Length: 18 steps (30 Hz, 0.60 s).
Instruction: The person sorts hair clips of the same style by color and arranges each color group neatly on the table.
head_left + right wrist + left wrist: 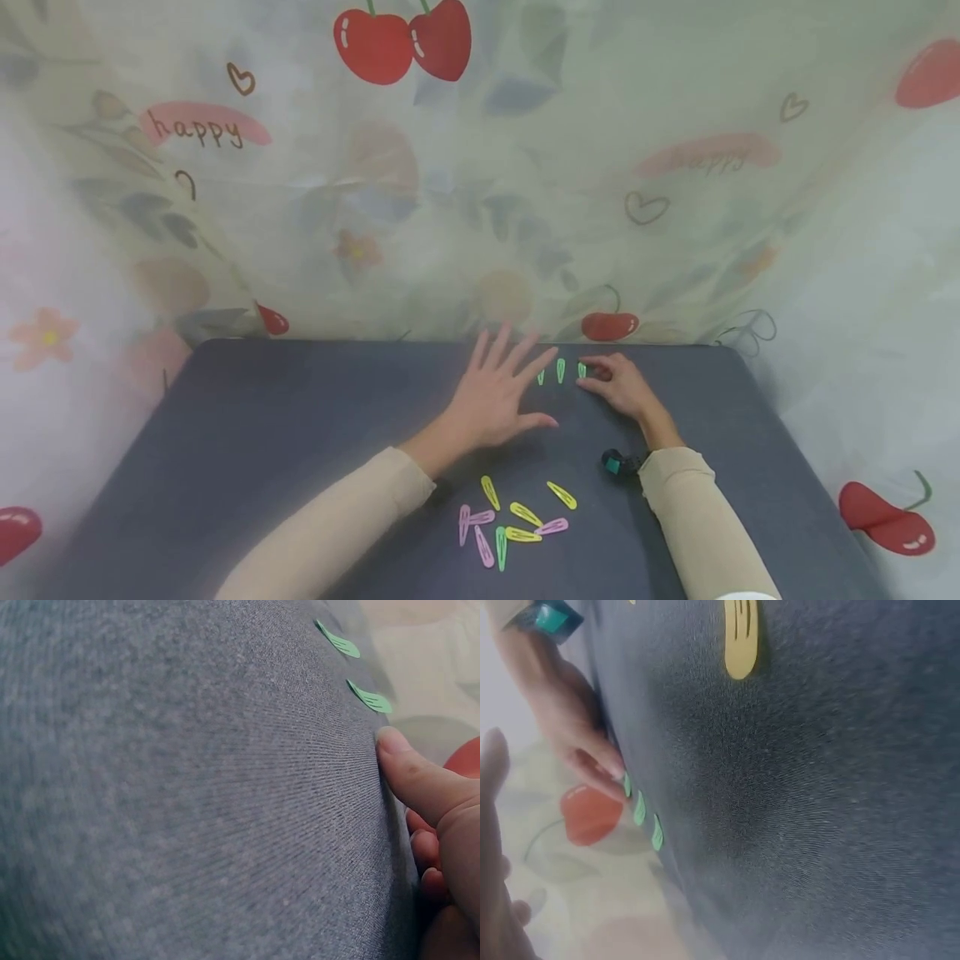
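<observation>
At the table's far side my right hand [618, 387] pinches a green snap hair clip [581, 370] between thumb and fingertips, the clip lying low at the tabletop. To its left, a second green clip [560, 371] and a third green clip [541, 377] form a row with it; the left wrist view shows the same row along the far edge. My left hand [495, 402] hovers just left of the row, fingers spread and holding nothing. Its index finger partly covers the third clip in the head view. In the right wrist view the thumb [409, 769] hides the pinched clip.
Nearer me lies a loose group of hair clips: several yellow clips [522, 534], several pink clips [483, 547] and one green clip [501, 548]. A dark wrist device [613, 463] sits at my right wrist. Behind the dark table [300, 433] hangs a printed curtain [480, 192].
</observation>
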Available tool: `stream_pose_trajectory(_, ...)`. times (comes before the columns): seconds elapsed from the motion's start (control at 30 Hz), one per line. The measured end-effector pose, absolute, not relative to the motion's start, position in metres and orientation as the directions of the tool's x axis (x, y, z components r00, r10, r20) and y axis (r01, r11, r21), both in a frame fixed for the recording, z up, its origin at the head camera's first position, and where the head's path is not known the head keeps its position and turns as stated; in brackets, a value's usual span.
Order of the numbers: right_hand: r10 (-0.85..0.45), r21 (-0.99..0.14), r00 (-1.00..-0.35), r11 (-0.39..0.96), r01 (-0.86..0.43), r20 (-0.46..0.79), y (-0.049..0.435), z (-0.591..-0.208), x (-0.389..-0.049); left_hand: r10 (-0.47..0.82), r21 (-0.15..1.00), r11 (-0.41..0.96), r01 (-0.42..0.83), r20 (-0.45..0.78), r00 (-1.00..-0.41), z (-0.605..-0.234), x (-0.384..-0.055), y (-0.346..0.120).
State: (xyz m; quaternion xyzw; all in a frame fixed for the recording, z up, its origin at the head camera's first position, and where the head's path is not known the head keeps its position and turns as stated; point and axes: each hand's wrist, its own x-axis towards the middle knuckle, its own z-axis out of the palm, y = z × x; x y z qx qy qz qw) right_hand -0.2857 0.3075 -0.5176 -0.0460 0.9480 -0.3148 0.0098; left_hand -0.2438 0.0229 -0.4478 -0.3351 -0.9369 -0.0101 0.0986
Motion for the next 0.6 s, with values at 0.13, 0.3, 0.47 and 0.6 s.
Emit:
stream_pose_trajectory(0.13,-0.076,-0.601,-0.997,0.797,-0.062,0.002,0.306,-0.517,-0.286,0.627,-0.017,0.77,0.637,0.202,-0.752,-0.446,-0.236,0.013)
stream_pose_trajectory(0.3,-0.068,-0.593,-0.998,0.803,-0.051,-0.005,0.306,-0.518,-0.286,0.632,0.035,0.758,0.651,0.204,-0.748,-0.45,-0.224,0.003)
stream_pose_trajectory(0.47,-0.076,-0.594,-0.997,0.802,-0.059,-0.003,0.305,-0.517,-0.284,0.642,0.045,0.749,0.661,0.199,-0.741,-0.454,-0.21,-0.005)
stream_pose_trajectory(0.6,-0.078,-0.594,-0.997,0.802,-0.058,-0.008,0.304,-0.516,-0.283,0.646,0.064,0.745,0.664,0.177,-0.743,-0.458,-0.198,-0.013)
